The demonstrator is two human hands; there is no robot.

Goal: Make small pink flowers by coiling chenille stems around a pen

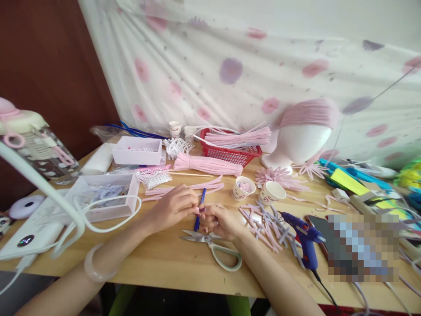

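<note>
My left hand [174, 206] and my right hand [222, 221] meet over the middle of the wooden table [158, 263]. Both are closed in a pinch around a blue pen [199, 210] that stands slanted between them. A thin pink strip seems wound at the pen where the fingertips touch; I cannot make it out clearly. Scissors [213, 245] with pale green handles lie flat just in front of my hands. A pale bangle [94, 265] sits on my left wrist.
Loose pink and lilac strips [266, 226] lie right of my hands beside a blue glue gun [304, 239]. Two paper cups [243, 188] stand behind. A red basket [235, 153], pink bundles [205, 164], a white foam head [302, 140] and clear boxes [108, 197] fill the back and left.
</note>
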